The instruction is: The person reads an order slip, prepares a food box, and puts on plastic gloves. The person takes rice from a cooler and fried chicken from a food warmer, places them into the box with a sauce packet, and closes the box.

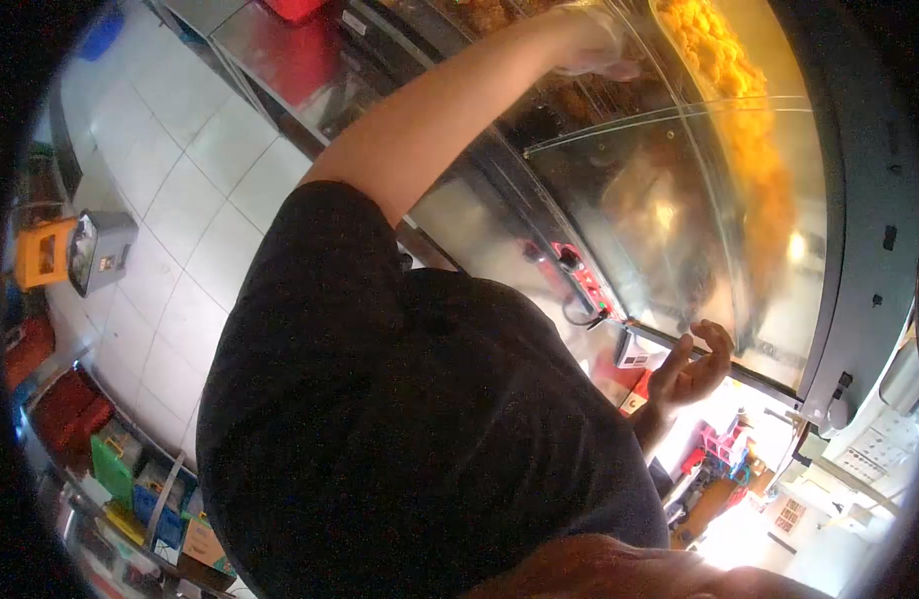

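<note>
My left hand (pixel 591 42), in a clear plastic glove, reaches into a glass-fronted food display case (pixel 669 180). It is blurred and hangs over dark browned food pieces (pixel 579 100); what its fingers hold, if anything, I cannot make out. My right hand (pixel 694 371) is bare, raised beside the lower edge of the glass. Its fingers are loosely curled, with a gap between thumb and fingers and nothing visible in them. Along the far side of the case lies a heap of yellow-orange food (pixel 714 50), lit brightly.
A red control strip (pixel 582 275) with dark knobs runs along the case's base. On the tiled floor (pixel 185 215) stands a grey and orange bin (pixel 100 250). Coloured crates (pixel 115 454) line the lower left. A pink basket (pixel 724 439) is at the lower right.
</note>
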A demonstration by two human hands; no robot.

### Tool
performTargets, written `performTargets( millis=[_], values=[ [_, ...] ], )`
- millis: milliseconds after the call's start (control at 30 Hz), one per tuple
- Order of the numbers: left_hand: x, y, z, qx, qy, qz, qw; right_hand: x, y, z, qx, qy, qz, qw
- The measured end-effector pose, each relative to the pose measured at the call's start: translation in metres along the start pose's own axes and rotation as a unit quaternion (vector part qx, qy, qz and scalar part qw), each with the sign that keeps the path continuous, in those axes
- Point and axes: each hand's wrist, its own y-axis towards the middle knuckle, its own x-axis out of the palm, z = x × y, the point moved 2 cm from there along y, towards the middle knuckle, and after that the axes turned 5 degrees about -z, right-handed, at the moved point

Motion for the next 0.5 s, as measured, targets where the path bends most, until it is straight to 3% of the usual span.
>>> performTargets(
  millis=[33,167,233,300,400,500],
  values=[
    [-0.003,0.006,0.009,-0.055,-0.094,-0.079,0.991,0.002,0.0,-0.001,0.005,-0.001,0.012,1.0],
    [-0.009,0.016,0.006,-0.113,-0.068,0.067,0.989,0.001,-0.002,-0.001,0.001,-0.009,-0.012,1.0],
    [-0.004,0.023,0.011,-0.175,0.254,-0.007,0.951,-0.001,-0.004,-0.002,0.026,-0.008,-0.03,0.999],
    [-0.007,0.002,0.014,-0.045,0.488,-0.023,0.871,-0.004,-0.007,-0.001,0.028,-0.027,-0.055,0.998],
    [-0.002,-0.028,0.007,0.223,0.669,0.01,0.709,-0.005,-0.014,0.003,0.035,-0.024,-0.082,0.996],
    [0.015,-0.026,-0.006,0.304,0.759,0.01,0.576,0.0,-0.015,0.0,0.062,-0.015,-0.083,0.994]
  ],
)
